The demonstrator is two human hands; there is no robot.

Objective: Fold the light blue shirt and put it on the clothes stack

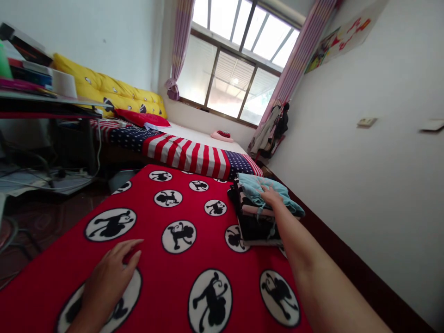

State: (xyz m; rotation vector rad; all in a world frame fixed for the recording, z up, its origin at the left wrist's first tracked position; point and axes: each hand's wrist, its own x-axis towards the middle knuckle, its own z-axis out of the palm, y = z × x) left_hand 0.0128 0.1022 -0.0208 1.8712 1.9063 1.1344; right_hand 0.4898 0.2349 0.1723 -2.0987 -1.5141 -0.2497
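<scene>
My right hand [271,195] reaches out to a stack of folded clothes and rests on the light blue garment [251,184] at its top, fingers spread. Below that garment lie folded black and pale pink clothes [255,227], with a blue cord hanging down the side. The stack sits on a red blanket [145,277] printed with black monkeys in white ovals. Over the blanket's near left part is my left hand [113,270], holding nothing, thumb and fingers apart. Whether it touches the cloth I cannot tell.
Beyond the red blanket stands a bed with a striped and starred cover [187,152], a red pillow [142,117] and a yellow cushion [111,90]. A cluttered desk [31,99] is on the left. Clothes [268,129] hang by the right wall.
</scene>
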